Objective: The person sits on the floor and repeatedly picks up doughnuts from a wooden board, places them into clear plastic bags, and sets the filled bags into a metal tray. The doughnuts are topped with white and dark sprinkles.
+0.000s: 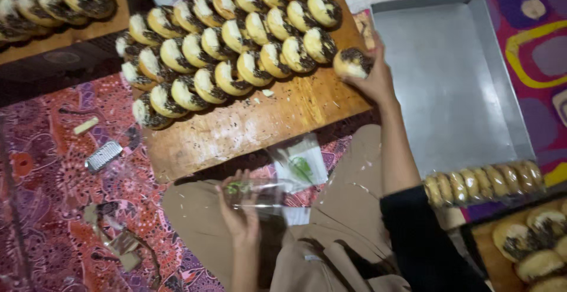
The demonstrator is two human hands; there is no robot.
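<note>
My right hand (375,79) reaches out to the right edge of a wooden board (248,127) and grips a chocolate-and-cream topped doughnut (351,62). Several rows of the same doughnuts (236,38) stand on edge across the board. My left hand (239,215) is low over my lap and holds a clear plastic bag (260,196) with a green mark. A second clear bag (301,165) lies just beyond it, by the board's near edge.
An empty metal tray (449,79) lies at the right, with a row of plain doughnuts (484,182) at its near end. More doughnuts sit at the far left (56,2) and lower right (534,245). A small metal grater (103,156) lies on the patterned cloth.
</note>
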